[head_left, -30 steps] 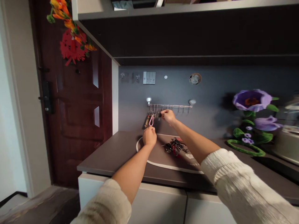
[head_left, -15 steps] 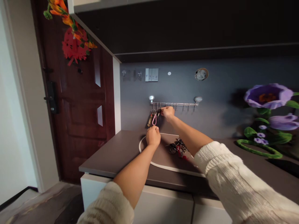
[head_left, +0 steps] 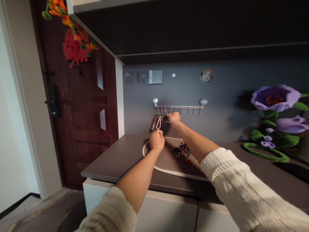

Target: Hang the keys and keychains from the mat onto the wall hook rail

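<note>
On the grey wall hangs a metal hook rail (head_left: 178,106). From its left end hang a keychain with a brown tag (head_left: 154,124) and one with a pink strap loop (head_left: 158,123). Just beneath the rail, my right hand (head_left: 174,119) pinches a small set of dark keys (head_left: 165,118), beside the pink loop. My left hand (head_left: 157,140) is closed directly below the hanging keychains; whatever its fingers hold is hidden. A heap of keys (head_left: 182,152), some with red parts, lies on the brown mat (head_left: 166,162) behind my right forearm.
Purple fabric flowers (head_left: 275,98) with a green ring base stand on the counter (head_left: 108,156) at right. A dark overhead cabinet (head_left: 183,29) juts out above. On the left is a dark red door (head_left: 79,129) with red and orange decorations.
My right hand has brought its dark keys left and up, close to the pink loop near the rail's hooks. My left hand stays closed beneath the keychains. The view has shifted slightly.
</note>
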A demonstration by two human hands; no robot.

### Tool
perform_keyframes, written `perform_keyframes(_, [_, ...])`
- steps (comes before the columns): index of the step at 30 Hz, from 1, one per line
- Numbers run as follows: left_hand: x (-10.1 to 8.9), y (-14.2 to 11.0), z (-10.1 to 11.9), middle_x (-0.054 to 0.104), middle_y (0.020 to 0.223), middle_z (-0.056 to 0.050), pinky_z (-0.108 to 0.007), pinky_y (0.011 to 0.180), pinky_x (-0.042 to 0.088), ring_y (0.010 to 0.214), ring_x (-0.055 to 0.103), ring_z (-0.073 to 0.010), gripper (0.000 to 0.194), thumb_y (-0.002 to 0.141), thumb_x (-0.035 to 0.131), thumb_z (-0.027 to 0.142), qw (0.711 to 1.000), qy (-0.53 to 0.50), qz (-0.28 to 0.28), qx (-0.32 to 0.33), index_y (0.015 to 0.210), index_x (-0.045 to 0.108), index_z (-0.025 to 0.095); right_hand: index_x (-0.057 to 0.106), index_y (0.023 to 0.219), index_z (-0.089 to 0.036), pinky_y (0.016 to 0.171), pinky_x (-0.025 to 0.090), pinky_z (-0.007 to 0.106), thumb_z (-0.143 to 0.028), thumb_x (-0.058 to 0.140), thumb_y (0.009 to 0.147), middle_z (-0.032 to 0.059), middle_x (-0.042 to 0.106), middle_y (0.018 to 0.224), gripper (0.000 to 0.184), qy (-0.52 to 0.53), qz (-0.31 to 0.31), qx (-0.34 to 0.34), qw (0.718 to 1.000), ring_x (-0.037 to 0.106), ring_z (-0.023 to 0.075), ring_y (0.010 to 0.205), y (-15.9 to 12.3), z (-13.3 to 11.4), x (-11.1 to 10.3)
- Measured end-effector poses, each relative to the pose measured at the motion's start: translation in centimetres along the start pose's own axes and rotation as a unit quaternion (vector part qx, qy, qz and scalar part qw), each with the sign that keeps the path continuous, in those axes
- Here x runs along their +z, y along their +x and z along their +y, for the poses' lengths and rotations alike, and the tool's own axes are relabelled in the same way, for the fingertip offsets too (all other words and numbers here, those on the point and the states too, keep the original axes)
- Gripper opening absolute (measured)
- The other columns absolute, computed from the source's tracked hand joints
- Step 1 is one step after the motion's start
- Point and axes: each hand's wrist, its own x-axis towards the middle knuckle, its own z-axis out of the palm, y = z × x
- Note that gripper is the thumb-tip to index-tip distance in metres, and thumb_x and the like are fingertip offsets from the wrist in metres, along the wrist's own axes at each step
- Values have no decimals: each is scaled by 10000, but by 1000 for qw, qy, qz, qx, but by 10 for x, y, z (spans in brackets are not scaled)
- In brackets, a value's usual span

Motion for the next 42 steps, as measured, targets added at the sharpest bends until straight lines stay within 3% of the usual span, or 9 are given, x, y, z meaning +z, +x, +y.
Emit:
perform_keyframes(4, [1, 1, -2, 650, 829, -84, -271, 690, 384, 776, 573, -178, 229, 838, 389, 231, 1000, 0, 2, 3, 804, 609, 180, 594, 615, -130, 449, 481, 246, -118, 560, 679, 25, 574, 532, 73, 25, 36, 93, 995, 555, 116, 460, -15, -8, -10])
perform_keyframes(9, [4, 0, -5, 652, 807, -57, -246, 690, 387, 758, 570, -151, 212, 824, 414, 235, 999, -36, -22, 21, 771, 610, 174, 576, 630, -132, 457, 450, 216, -111, 530, 686, 19, 575, 549, 75, 40, 10, 105, 994, 517, 85, 450, -42, -13, -31])
perform_keyframes(15, [5, -4, -4, 628, 706, -20, -230, 664, 394, 660, 542, -116, 198, 799, 428, 232, 988, -111, -77, 68, 763, 608, 158, 592, 648, -128, 521, 405, 190, -201, 555, 695, 18, 597, 601, 94, -28, -28, 75, 996, 493, 67, 500, -75, 3, -60])
perform_keyframes(25, [-1, -14, 1, 626, 709, -21, -233, 654, 409, 648, 534, -117, 175, 779, 470, 226, 971, -128, -173, 102, 796, 620, 138, 622, 723, -140, 649, 398, 227, -290, 509, 763, 48, 658, 748, 192, -159, -96, 5, 983, 558, 117, 664, -122, 21, -101])
perform_keyframes(35, [5, -13, -5, 647, 865, -38, -260, 746, 437, 753, 554, -130, 196, 737, 543, 185, 942, -97, -255, 195, 904, 634, 140, 640, 812, -152, 730, 399, 239, -225, 491, 797, 66, 667, 825, 166, -296, -135, -84, 942, 577, 138, 754, -138, 28, -106])
perform_keyframes(42, [1, -9, -10, 636, 1030, -37, -306, 905, 391, 979, 524, -158, 280, 760, 526, 145, 902, -49, -305, 300, 1025, 611, 180, 645, 856, -146, 716, 403, 239, -207, 466, 811, 79, 669, 844, 195, -331, -139, -119, 926, 579, 147, 758, -135, 32, -104])
